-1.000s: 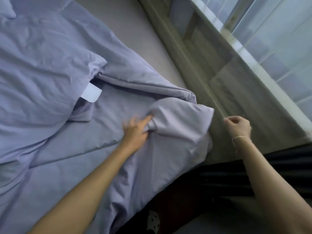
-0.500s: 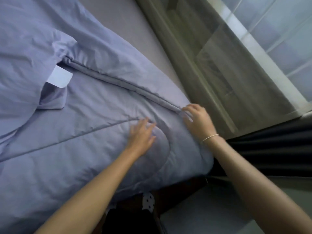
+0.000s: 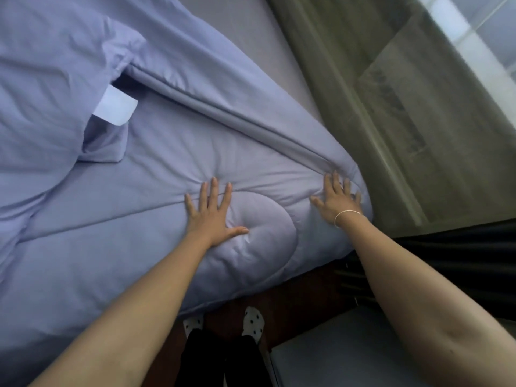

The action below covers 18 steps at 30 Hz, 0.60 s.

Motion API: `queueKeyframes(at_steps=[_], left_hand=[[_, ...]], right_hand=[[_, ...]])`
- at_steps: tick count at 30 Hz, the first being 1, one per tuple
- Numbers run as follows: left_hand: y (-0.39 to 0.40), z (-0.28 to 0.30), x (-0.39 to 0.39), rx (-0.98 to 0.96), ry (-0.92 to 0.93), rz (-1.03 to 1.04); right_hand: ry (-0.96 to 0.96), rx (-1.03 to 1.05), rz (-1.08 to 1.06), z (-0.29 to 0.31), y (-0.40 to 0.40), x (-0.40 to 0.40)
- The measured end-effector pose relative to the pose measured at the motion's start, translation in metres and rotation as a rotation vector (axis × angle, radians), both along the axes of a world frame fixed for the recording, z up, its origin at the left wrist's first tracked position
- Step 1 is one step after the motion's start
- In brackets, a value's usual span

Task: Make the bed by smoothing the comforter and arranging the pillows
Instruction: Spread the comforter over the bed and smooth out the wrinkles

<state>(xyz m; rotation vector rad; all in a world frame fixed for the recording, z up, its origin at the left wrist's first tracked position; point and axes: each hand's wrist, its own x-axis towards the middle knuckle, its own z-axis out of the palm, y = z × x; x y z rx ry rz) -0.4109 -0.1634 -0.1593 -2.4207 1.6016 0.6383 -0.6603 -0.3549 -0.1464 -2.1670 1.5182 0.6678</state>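
Note:
A lavender quilted comforter (image 3: 117,236) covers the bed, with its corner spread flat at the bed's near right corner. My left hand (image 3: 212,213) lies flat on it with fingers spread, pressing beside a rounded quilted seam. My right hand (image 3: 336,201), with a thin bracelet on the wrist, presses flat on the comforter's corner at the bed edge. A bunched, folded-over part of the comforter (image 3: 50,101) lies at the upper left, with a white label (image 3: 116,107) sticking out. No pillow is in view.
The bare grey mattress sheet (image 3: 251,37) shows at the top. A wood-look floor (image 3: 418,121) runs along the bed's right side, by a bright window. A dark curtain (image 3: 460,252) hangs at right. My feet in dotted socks (image 3: 252,321) stand at the bed's near edge.
The folded-up comforter corner has been laid flat. My right hand came from the air onto the corner, and both hands have spread flat and pressed down. The view has moved closer.

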Motion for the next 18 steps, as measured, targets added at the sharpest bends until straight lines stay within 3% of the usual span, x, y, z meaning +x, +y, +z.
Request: queueKeyframes(at_steps=[7, 12, 18], left_hand=[[0.035, 0.043, -0.007, -0.015, 0.175, 0.080], [0.102, 0.065, 0.043, -0.154, 0.050, 0.197], [0.176, 0.097, 0.160, -0.268, -0.157, 0.426]], right_hand=[[-0.051, 0.031, -0.089, 0.017, 0.042, 0.011], [-0.112, 0.007, -0.012, 0.035, 0.106, 0.047], [-0.280, -0.041, 0.230, 0.068, 0.179, 0.166]])
